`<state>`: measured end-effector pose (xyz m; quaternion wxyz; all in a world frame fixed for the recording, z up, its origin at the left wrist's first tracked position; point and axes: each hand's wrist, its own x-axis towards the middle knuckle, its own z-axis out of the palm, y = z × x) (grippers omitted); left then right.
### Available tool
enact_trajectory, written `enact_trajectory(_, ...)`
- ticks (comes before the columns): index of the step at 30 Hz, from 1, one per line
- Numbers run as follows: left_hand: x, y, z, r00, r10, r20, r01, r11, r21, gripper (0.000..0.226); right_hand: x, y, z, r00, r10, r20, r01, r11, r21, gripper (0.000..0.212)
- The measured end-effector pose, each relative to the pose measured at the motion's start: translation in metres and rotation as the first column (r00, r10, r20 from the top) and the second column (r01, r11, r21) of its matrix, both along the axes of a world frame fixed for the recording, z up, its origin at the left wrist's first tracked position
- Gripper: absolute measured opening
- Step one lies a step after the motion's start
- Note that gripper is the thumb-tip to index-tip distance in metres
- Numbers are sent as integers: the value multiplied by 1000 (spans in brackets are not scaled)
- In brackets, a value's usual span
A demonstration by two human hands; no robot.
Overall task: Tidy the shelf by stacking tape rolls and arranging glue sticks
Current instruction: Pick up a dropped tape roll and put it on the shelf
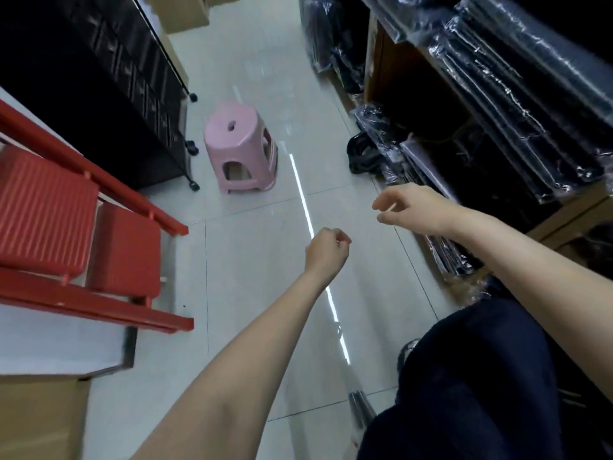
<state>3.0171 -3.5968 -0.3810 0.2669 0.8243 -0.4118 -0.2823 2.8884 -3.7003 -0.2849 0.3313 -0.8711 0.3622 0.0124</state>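
No tape rolls or glue sticks appear in the head view. My left hand (326,249) hangs over the pale tiled floor in the middle of the aisle, its fingers curled into a fist with nothing in it. My right hand (409,207) is stretched forward further right, near the low shelf of black plastic-wrapped packs (517,104); its fingers are loosely bent and it holds nothing. Both forearms are bare.
A pink plastic stool (240,149) stands on the floor ahead. A red step ladder (76,227) is at the left, a black wheeled rack (109,78) behind it. Cardboard boxes (36,419) sit at the lower left. My dark trouser leg (464,386) fills the lower right.
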Motion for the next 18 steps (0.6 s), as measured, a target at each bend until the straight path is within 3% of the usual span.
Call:
enact_trajectory(6, 30, 43, 28, 997, 52, 65, -54, 998, 24, 28, 38, 31, 16, 998, 50, 40, -50, 999, 5, 25)
enact_trajectory(11, 79, 106, 31, 980, 188, 61, -194, 976, 101, 27, 76, 61, 14, 966, 255, -43, -257, 965, -51, 30)
enact_trajectory(16, 119, 124, -7, 916, 398, 44, -398, 890, 222, 21, 113, 35, -29, 918, 392, -50, -395, 917, -59, 32)
enact_trajectory(18, 144, 108, -52, 905, 414, 104, -425, 851, 309, 21, 142, -2, -80, 924, 382, -29, -383, 923, -32, 32)
